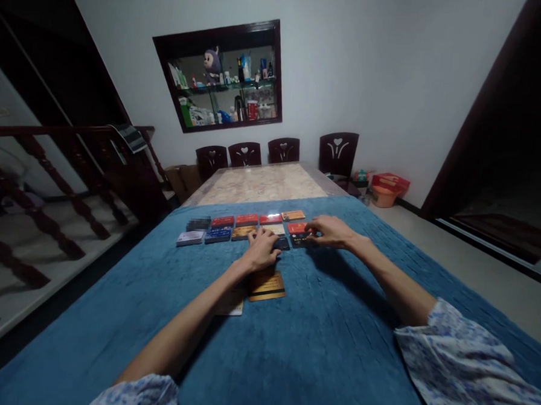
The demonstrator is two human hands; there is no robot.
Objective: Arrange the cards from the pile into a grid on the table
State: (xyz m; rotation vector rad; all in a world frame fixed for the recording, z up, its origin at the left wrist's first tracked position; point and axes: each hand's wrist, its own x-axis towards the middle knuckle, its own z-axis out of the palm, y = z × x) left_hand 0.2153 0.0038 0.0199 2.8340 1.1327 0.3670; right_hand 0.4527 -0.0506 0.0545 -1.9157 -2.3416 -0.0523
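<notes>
Two rows of card stacks lie on a blue cloth. My left hand (262,250) is palm down with its fingers apart, over the front row. Its fingers reach a gold stack (243,233), and its thumb is beside a dark card (281,244). At the right end, my right hand (331,231) pinches the right edge of a black card (301,240); its fingertips are partly hidden. Behind that card lies a red card (297,227). Nearer me, partly under my left wrist and forearm, are a gold card (267,287) and a pale card (232,303).
Blue (219,229), white (190,238) and red stacks (246,220) stand to the left, an orange stack (293,216) at the back. The blue cloth (326,350) covers the near part of a marble-patterned table (271,183). Chairs (338,153) stand at its far end.
</notes>
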